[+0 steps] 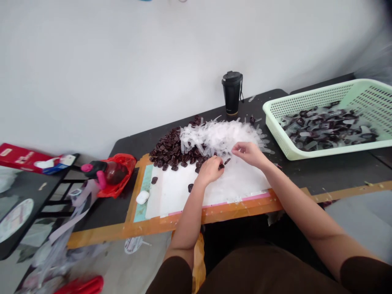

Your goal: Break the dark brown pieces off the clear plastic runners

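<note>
My left hand [211, 169] is over the white work sheet [177, 192], its fingers curled round a small dark brown piece. To its right, my right hand [247, 153] is closed in a pinch beside the heap of translucent strips [220, 134]; whatever its fingertips hold is too small to make out. A thin dark piece [227, 161] shows between the two hands. Left of the strips lies a pile of dark brown, glossy pieces [170, 149]. Single loose pieces rest on the sheet, one brown piece [190, 188] just left of my left wrist.
A pale green basket [277, 132] on the right holds many dark pieces with translucent strips. Behind the heap stands a black tumbler [232, 94]. To the left are a white earbud case [142, 197] and a red basket [122, 179] with a bottle. Orange tape [101, 234] lines the table's front edge.
</note>
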The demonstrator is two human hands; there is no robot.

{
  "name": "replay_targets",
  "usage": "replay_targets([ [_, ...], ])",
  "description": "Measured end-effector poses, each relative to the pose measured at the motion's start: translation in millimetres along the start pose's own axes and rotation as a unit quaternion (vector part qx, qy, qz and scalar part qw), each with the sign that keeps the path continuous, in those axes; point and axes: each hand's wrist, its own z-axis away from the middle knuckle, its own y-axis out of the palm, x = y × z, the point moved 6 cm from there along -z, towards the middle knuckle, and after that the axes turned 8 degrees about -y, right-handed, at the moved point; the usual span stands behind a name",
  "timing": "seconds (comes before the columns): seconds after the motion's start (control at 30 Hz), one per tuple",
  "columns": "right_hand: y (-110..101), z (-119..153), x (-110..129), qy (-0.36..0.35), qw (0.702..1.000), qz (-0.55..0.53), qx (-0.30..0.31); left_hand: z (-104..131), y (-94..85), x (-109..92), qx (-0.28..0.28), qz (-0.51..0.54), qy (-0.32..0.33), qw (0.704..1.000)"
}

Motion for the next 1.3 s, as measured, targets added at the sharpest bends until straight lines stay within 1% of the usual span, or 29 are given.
replay_targets([
  [0.07, -5.6, -0.6, 3.0, 0.017, 0.991, -0.121, -0.048, -2.4, -6.5, 2.8, -0.052, 0.015, -0.016, 0.998],
  [0.13, -5.5, -0.7, 5.3, 0.024, 0.971, -0.228, -0.065, -4.5, -14.5, 7.2, -0.109, 0.059, -0.043, 0.991],
  [0.17, -4.7, -0.7, 6.2, 0.023, 0.961, -0.267, -0.068, -5.3, -17.6, 9.8, -0.130, 0.098, -0.058, 0.985],
  [0.23, -2.1, -0.6, 6.3, 0.023, 0.946, -0.316, -0.065, -6.5, -20.4, 14.1, -0.146, 0.208, -0.082, 0.964],
  [0.3, 0.3, -0.3, 4.8, 0.029, 0.938, -0.339, -0.058, -7.1, -19.4, 15.8, -0.136, 0.341, -0.098, 0.925],
  [0.37, 1.5, 0.1, 3.3, 0.035, 0.934, -0.353, -0.053, -7.1, -15.7, 14.6, -0.108, 0.460, -0.109, 0.875],
  [0.43, 1.6, 0.4, 3.1, 0.037, 0.930, -0.361, -0.053, -6.6, -10.8, 11.8, -0.076, 0.546, -0.122, 0.826],
  [0.5, 1.9, 0.8, 3.2, 0.044, 0.929, -0.364, -0.052, -6.2, -6.0, 8.8, -0.049, 0.601, -0.133, 0.786],
  [0.6, 3.1, 0.9, 2.8, 0.058, 0.931, -0.357, -0.054, -6.5, 0.4, 6.9, -0.023, 0.647, -0.149, 0.747],
  [0.77, 0.4, -1.4, 4.4, 0.016, 0.938, -0.332, -0.096, -7.3, 6.8, 6.2, 0.000, 0.689, -0.164, 0.706],
  [0.87, -0.4, -1.0, 4.0, 0.002, 0.927, -0.353, -0.123, -7.2, 8.6, 6.2, 0.003, 0.704, -0.170, 0.689],
  [0.93, 1.3, -0.2, 3.1, 0.005, 0.925, -0.360, -0.121, -7.2, 9.3, 6.7, 0.000, 0.705, -0.173, 0.688],
  [1.0, 4.7, 0.7, 0.9, 0.021, 0.930, -0.350, -0.108, -7.5, 10.0, 7.3, -0.002, 0.702, -0.171, 0.691],
  [1.1, 7.6, 1.7, -2.4, 0.034, 0.931, -0.348, -0.108, -8.1, 11.9, 9.0, -0.005, 0.696, -0.172, 0.697],
  [1.2, 10.7, 2.1, -1.9, 0.037, 0.929, -0.353, -0.101, -8.1, 12.3, 11.4, -0.028, 0.686, -0.175, 0.706],
  [1.3, 14.1, 3.0, 2.0, 0.036, 0.936, -0.341, -0.082, -7.6, 12.4, 13.0, -0.054, 0.673, -0.175, 0.717],
])
